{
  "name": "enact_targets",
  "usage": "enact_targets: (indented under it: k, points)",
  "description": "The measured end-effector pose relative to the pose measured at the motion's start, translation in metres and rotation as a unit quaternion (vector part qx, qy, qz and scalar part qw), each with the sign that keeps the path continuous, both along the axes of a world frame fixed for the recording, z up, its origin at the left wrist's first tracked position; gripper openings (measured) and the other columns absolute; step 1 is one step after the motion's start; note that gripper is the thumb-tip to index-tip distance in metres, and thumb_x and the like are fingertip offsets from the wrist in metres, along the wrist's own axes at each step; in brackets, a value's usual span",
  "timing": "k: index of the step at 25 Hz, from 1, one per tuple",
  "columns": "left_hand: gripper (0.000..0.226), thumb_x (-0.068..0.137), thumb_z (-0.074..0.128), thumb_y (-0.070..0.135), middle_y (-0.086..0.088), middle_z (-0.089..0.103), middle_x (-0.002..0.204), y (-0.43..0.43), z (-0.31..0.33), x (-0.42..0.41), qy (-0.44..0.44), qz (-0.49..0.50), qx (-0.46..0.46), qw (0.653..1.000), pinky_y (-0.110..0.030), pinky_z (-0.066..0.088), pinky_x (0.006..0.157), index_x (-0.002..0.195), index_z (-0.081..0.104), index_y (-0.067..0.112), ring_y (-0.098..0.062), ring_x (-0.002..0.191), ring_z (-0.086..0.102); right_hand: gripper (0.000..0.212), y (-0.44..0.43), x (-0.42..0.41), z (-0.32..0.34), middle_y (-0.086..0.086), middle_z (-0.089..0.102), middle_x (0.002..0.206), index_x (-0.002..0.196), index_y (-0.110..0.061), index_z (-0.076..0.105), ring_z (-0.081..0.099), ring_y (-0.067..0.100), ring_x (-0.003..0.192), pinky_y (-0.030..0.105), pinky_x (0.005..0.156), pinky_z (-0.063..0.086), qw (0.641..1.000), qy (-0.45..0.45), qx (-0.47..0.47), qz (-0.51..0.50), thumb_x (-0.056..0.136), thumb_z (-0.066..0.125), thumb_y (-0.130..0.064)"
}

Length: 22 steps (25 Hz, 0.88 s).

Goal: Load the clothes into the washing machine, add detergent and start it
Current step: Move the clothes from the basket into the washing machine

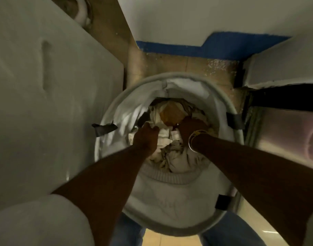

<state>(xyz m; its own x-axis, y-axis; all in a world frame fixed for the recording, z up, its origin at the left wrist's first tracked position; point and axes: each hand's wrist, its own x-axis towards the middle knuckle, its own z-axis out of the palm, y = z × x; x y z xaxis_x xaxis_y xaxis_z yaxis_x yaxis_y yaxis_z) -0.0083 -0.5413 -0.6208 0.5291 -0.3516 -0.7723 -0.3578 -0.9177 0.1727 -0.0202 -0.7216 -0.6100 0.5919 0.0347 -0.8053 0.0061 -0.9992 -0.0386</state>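
One laundry basket (pixel 170 74), one heap of clothes (pixel 177 162), three black tabs (pixel 104 129) and two hands (pixel 146 137) (pixel 191 129)

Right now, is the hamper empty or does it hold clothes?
Not empty: crumpled clothes lie low inside the hamper, well below its rim.

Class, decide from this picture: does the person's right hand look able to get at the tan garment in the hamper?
Probably yes. The right hand is down inside the hamper, next to the tan garment, which lies uncovered on top of the clothes.
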Motion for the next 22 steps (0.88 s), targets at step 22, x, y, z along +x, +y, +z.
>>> enact_targets:
  k: [22]
  points:
    - [0.039,0.089,0.058,0.035,-0.01,0.044,0.14,0.043,0.399,0.036,-0.085,-0.023,-0.063,0.994,-0.04,0.045,0.101,0.126,0.052,0.024,-0.028,0.121,0.052,0.073,0.014,-0.037,0.378,0.002,0.037,0.137,0.138,-0.035,0.043,0.057,0.027,0.115,0.041,0.089,0.053,0.982,-0.117,0.074,-0.126,0.073,0.074,-0.049]
